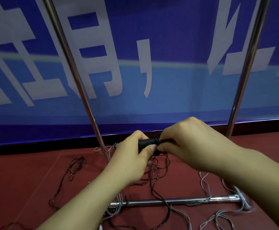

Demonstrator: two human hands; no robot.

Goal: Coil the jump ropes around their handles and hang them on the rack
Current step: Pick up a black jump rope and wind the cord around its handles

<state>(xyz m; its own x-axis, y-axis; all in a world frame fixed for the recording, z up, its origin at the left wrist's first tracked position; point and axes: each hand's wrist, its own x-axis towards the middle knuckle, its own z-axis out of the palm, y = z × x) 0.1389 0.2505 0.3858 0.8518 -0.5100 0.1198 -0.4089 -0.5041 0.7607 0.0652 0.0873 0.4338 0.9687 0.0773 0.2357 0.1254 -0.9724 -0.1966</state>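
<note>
**Handle Grip, Cord Pinch**

Left hand [133, 156] grasps the black ribbed cylindrical handle [148, 142]. Right hand [197, 143], touching it, pinches the thin dark cord [158, 173] at the handle's end. Loose cord hangs below both hands, tangled over the polished metal rack [177, 200] bar.

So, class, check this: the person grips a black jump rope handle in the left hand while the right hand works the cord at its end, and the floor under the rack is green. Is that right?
Not quite. The head view shows the floor is dark red, not green. The rest holds: the left hand grips the black handle, and the right hand works the cord at its end, above the rack.
</note>
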